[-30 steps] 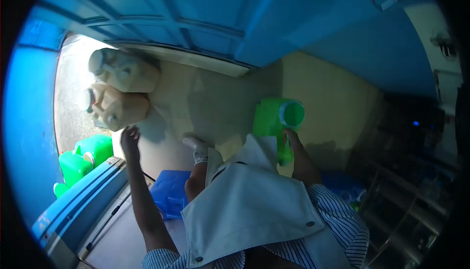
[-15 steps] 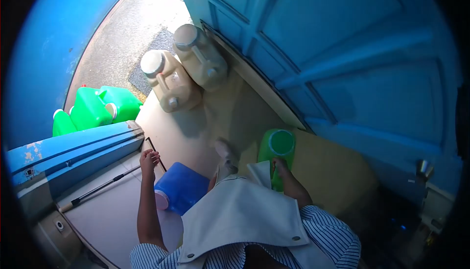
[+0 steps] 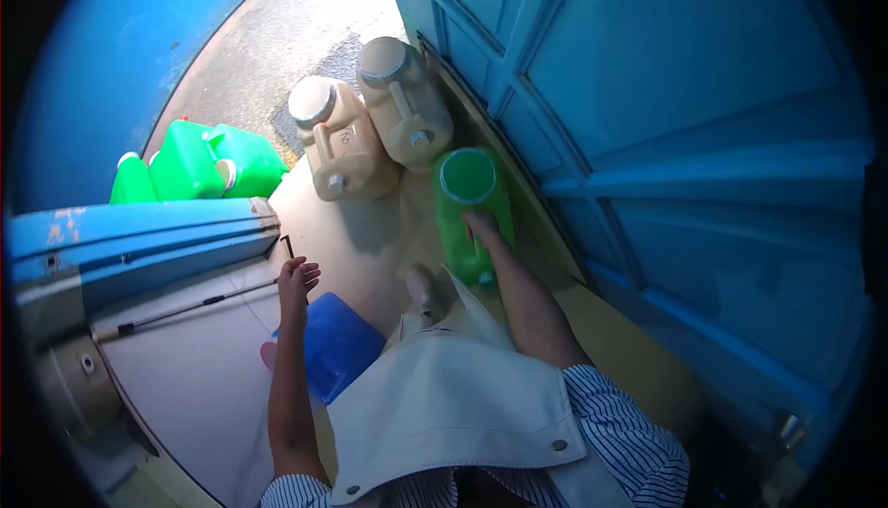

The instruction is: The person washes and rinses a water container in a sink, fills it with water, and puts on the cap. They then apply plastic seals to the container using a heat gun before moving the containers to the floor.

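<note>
My right hand (image 3: 480, 226) is wrapped round the handle of a green water jug (image 3: 453, 235), which is upright beside the door side and just in front of two beige jugs. Whether its base touches the floor I cannot tell. My left hand (image 3: 298, 280) hangs in the air with fingers loosely apart and nothing in it. Below and beside that hand is a blue jug (image 3: 344, 341) with a pink cap, partly covered by my forearm. The beige jugs, one nearer (image 3: 344, 152) and one farther (image 3: 412, 105), stand side by side at the doorway.
A blue panelled door (image 3: 647, 138) runs along the right. Several green containers (image 3: 190, 161) sit outside at the left, behind a blue ledge (image 3: 166, 240). A long thin pole (image 3: 199, 304) lies across the pale tiled area at left.
My right hand has carried the green jug forward, from beside my apron to near the beige jugs. My left hand has shifted slightly, and the view has tilted.
</note>
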A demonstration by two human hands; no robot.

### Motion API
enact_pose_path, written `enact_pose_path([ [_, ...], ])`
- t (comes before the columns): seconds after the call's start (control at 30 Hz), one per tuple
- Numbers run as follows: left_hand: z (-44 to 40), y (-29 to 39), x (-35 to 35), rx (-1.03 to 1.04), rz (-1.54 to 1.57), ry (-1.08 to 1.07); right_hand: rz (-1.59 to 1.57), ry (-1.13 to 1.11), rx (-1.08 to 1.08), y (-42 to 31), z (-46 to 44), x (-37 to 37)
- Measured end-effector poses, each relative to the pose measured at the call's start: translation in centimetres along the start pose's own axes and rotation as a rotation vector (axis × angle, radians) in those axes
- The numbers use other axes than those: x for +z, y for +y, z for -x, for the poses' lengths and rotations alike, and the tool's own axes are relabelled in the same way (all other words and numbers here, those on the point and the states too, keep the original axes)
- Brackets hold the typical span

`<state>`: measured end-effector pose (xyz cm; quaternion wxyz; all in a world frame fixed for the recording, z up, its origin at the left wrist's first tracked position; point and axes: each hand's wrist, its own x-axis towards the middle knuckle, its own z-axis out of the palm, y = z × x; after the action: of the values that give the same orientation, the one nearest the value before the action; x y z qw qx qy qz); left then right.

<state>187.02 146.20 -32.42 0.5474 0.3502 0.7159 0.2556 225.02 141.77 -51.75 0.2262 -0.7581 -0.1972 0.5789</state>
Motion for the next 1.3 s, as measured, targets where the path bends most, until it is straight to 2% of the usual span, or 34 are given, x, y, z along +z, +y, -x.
enact_pose_path([
  [0.07,4.6,-1.0,0.8,0.015,-0.002,0.018,0.123,0.027,-0.034,1.7,0.4,0.9],
  [0.13,9.0,-1.9,1.2,0.038,0.003,0.022,0.16,0.312,-0.312,1.7,1.4,0.6],
  [0.2,14.0,-2.2,0.7,0.069,0.062,0.051,0.425,0.029,-0.349,3.6,0.8,-0.8],
  [0.27,19.1,-2.4,-1.2,0.105,0.132,0.106,0.633,-0.114,-0.309,-0.5,8.6,-3.9],
  [0.3,21.4,-2.5,-2.5,0.138,0.137,0.114,0.689,-0.151,-0.416,0.2,8.7,-4.3],
  [0.33,23.8,-2.5,-3.8,0.17,0.143,0.126,0.824,-0.177,-0.433,0.6,8.4,-4.5],
  [0.47,35.1,-2.5,-11.8,0.23,0.17,0.278,1.043,-0.356,-0.596,-7.0,23.0,-1.3],
  [0.6,47.4,-5.0,-20.1,0.303,0.25,0.339,1.034,-0.556,-0.89,-11.0,37.9,11.5],
  [0.63,50.6,-6.5,-22.6,0.335,0.275,0.328,0.998,-0.723,-1.0,-10.4,41.7,16.3],
  [0.67,53.8,-8.2,-25.1,0.345,0.308,0.404,0.955,-0.898,-1.097,-9.6,45.9,21.5],
  [0.77,64.5,-14.2,-32.4,0.378,0.335,0.529,1.021,-1.273,-1.06,-6.2,68.4,33.8],
  [0.8,68.4,-16.7,-34.9,0.361,0.355,0.583,1.039,-1.422,-0.873,-4.3,76.0,36.9],
  [0.83,72.7,-19.3,-37.3,0.337,0.315,0.615,1.067,-1.48,-0.871,-0.6,80.6,40.7],
  [0.9,80.0,-25.1,-42.9,0.298,0.294,0.696,1.183,-1.746,-0.643,5.8,90.2,47.7],
  [0.93,83.3,-28.2,-45.4,0.295,0.374,0.757,1.352,-1.823,-0.694,7.8,94.5,50.0],
  [0.97,86.0,-30.9,-48.1,0.307,0.446,0.821,1.386,-1.858,-0.701,9.5,98.1,52.6],
  [1.03,90.9,-36.4,-52.9,0.299,0.536,0.938,1.716,-1.988,-0.797,13.2,104.1,57.7],
  [1.17,97.7,-42.8,-59.5,0.294,0.69,1.135,1.781,-2.064,-0.781,16.0,107.9,68.3],
  [1.3,102.1,-49.7,-68.9,0.233,0.67,1.292,1.621,-1.953,-0.741,14.2,112.2,80.5],
])
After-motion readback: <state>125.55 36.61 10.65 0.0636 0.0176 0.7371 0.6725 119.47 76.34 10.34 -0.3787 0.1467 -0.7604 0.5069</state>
